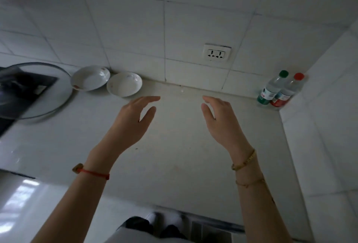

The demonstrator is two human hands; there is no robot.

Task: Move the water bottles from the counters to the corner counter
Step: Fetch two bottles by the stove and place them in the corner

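Note:
Two clear water bottles stand side by side in the far right corner of the counter point(174, 146), touching each other: one with a green cap and green label point(271, 89), one with a red cap and red label point(286, 91). My left hand point(131, 119) and my right hand point(222, 120) hover over the middle of the counter, palms facing each other, fingers apart, holding nothing. Both hands are well left of the bottles.
Two white bowls point(90, 78) point(124, 84) sit against the back wall on the left. A round glass lid point(58, 95) lies on the dark stove point(11, 91) at the far left. A wall socket point(217, 52) is above the counter. Tiled walls close the back and right.

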